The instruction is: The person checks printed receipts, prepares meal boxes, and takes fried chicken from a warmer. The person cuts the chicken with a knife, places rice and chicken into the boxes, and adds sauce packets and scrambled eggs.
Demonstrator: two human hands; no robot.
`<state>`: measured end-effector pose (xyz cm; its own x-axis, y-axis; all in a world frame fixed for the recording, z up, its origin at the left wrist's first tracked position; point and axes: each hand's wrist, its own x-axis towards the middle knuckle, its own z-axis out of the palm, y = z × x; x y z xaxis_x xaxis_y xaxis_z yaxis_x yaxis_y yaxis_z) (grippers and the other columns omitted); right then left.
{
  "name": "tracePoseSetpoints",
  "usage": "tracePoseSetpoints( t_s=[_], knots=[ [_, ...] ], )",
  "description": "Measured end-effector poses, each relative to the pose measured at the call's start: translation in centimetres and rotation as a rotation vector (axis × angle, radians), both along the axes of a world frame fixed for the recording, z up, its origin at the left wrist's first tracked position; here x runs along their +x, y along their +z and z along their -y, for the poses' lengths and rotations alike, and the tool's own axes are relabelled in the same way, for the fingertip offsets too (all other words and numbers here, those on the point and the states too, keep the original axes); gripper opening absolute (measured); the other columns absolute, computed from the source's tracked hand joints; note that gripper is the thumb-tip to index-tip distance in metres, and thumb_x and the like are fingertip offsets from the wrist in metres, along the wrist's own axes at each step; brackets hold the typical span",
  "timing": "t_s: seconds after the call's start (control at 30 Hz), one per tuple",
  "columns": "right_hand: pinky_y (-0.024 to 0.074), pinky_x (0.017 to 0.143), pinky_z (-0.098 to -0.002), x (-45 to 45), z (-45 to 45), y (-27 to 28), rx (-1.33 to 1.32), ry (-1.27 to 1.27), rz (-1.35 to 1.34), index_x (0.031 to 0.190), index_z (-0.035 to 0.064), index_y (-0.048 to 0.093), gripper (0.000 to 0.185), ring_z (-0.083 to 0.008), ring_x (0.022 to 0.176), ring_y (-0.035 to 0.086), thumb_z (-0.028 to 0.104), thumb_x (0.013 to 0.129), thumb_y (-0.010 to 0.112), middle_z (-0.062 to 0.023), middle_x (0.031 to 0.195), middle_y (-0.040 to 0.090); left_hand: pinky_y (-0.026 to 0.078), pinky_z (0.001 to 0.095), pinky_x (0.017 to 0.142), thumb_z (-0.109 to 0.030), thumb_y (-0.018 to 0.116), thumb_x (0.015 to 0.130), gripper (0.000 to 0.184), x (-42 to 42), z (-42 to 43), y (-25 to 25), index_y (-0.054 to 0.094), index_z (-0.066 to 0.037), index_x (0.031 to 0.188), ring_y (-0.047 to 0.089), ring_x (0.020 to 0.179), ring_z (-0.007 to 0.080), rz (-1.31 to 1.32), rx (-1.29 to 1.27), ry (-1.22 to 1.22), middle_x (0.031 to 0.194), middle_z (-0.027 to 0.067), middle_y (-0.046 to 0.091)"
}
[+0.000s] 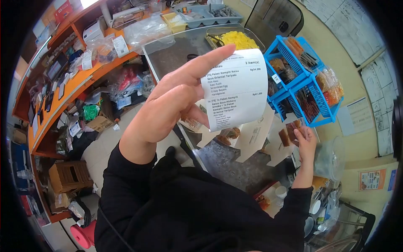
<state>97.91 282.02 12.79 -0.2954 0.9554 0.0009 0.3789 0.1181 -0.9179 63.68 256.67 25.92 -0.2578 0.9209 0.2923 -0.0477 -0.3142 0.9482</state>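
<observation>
Raised close to the camera, my left hand [174, 92] grips a printed paper receipt [237, 90], its index finger stretched along the top edge. The receipt lists two items and hides part of the counter behind it. My right hand [306, 145] is at the right, with its fingers closed on brown sauce sachets [289, 133]. Beneath both hands, open white paper food boxes [254, 140] stand on the metal table [226, 161]. Food shows in one of them, partly covered by the receipt.
Blue plastic baskets [294, 80] full of packets stand against the wall at the right. A tray of yellow scrambled egg [237, 40] sits at the back. An orange curved counter [75, 90] with receipts and plastic bags runs along the left. A clear tub [331, 157] is beside my right hand.
</observation>
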Motion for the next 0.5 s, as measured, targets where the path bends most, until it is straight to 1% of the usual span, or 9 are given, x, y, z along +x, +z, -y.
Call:
tracePoseSetpoints(
  t_s=[0.03,0.07,0.13,0.23,0.27,0.33,0.37,0.43,0.5],
  knots=[
    [0.0477,0.062,-0.0244,0.6,-0.6,-0.4,-0.013,-0.031,0.039,0.099,0.005,0.061,0.016,-0.0087,0.075,0.059,0.013,0.086,0.066,0.0005,0.086,0.065,0.054,0.0198,0.06,-0.022,0.038,0.067,0.081,0.4,0.0,0.2,0.028,0.003,0.143,0.065,0.098,0.0165,-0.003,-0.02,0.042,0.134,0.0177,0.048],
    [0.0478,0.063,-0.0245,1.2,-1.1,-0.5,-0.025,-0.062,0.076,0.101,0.0042,0.061,0.017,-0.0091,0.076,0.059,0.014,0.087,0.065,-0.0002,0.087,0.065,0.054,0.0205,0.063,-0.019,0.037,0.071,0.075,0.3,0.1,0.1,0.031,0.001,0.143,0.063,0.1,0.0173,0.031,0.001,0.004,0.134,0.0168,0.048],
    [0.048,0.07,-0.0259,1.5,-2.4,1.0,0.108,-0.06,0.05,0.104,0.0031,0.061,0.019,-0.0112,0.082,0.06,0.015,0.089,0.062,-0.0029,0.092,0.066,0.053,0.022,0.069,-0.014,0.036,0.078,0.065,0.0,0.4,-0.1,0.036,-0.005,0.142,0.06,0.104,0.019,0.09,0.041,-0.091,0.133,0.0152,0.048],
    [0.0452,0.086,-0.0282,1.0,-4.5,5.9,0.265,-0.138,-0.125,0.111,0.0016,0.062,0.024,-0.0153,0.096,0.06,0.015,0.092,0.058,-0.0074,0.104,0.066,0.052,0.0211,0.067,-0.018,0.038,0.075,0.07,0.5,0.0,-0.6,0.033,0.0,0.142,0.061,0.1,0.018,0.039,0.093,0.018,0.132,0.0164,0.049],
    [0.0455,0.087,-0.0288,0.5,-4.9,8.1,0.415,-0.052,-0.144,0.116,0.0,0.058,0.03,-0.0153,0.1,0.059,0.019,0.093,0.057,-0.008,0.109,0.064,0.052,0.0208,0.067,-0.02,0.038,0.074,0.071,0.7,0.2,-0.3,0.032,0.002,0.142,0.062,0.099,0.0179,-0.002,0.066,0.063,0.132,0.0168,0.049],
    [0.0428,0.091,-0.0282,-0.4,-7.8,10.9,0.633,-0.131,-0.148,0.114,0.0003,0.06,0.027,-0.0157,0.102,0.058,0.017,0.093,0.056,-0.0087,0.111,0.064,0.052,0.0204,0.066,-0.024,0.04,0.073,0.075,0.8,0.7,-0.2,0.03,0.005,0.141,0.063,0.097,0.0176,-0.053,0.022,0.133,0.132,0.0177,0.049],
    [0.0428,0.091,-0.0281,-1.2,-8.6,12.2,0.656,-0.164,-0.162,0.113,0.0003,0.061,0.026,-0.016,0.103,0.058,0.016,0.092,0.056,-0.0091,0.112,0.064,0.053,0.0202,0.065,-0.026,0.04,0.072,0.077,0.8,1.1,-0.6,0.029,0.007,0.141,0.063,0.097,0.0175,-0.046,0.02,0.155,0.132,0.0182,0.049],
    [0.0434,0.091,-0.0289,-1.9,-12.4,13.4,0.696,-0.183,-0.171,0.11,0.0002,0.062,0.024,-0.0173,0.102,0.059,0.015,0.091,0.058,-0.0107,0.11,0.065,0.047,0.0254,0.078,-0.03,0.043,0.077,0.076,0.1,1.8,-1.9,0.028,0.009,0.141,0.057,0.108,0.0224,0.021,0.063,0.134,0.135,0.0208,0.045],
    [0.0447,0.089,-0.0304,-2.4,-17.6,11.9,0.686,-0.193,-0.148,0.108,0.0005,0.062,0.024,-0.0187,0.099,0.061,0.016,0.088,0.06,-0.0118,0.107,0.066,0.033,0.0356,0.105,-0.039,0.051,0.085,0.078,-1.5,3.1,-3.3,0.028,0.012,0.139,0.046,0.125,0.0297,0.085,0.093,0.075,0.139,0.0251,0.04]
  ],
)
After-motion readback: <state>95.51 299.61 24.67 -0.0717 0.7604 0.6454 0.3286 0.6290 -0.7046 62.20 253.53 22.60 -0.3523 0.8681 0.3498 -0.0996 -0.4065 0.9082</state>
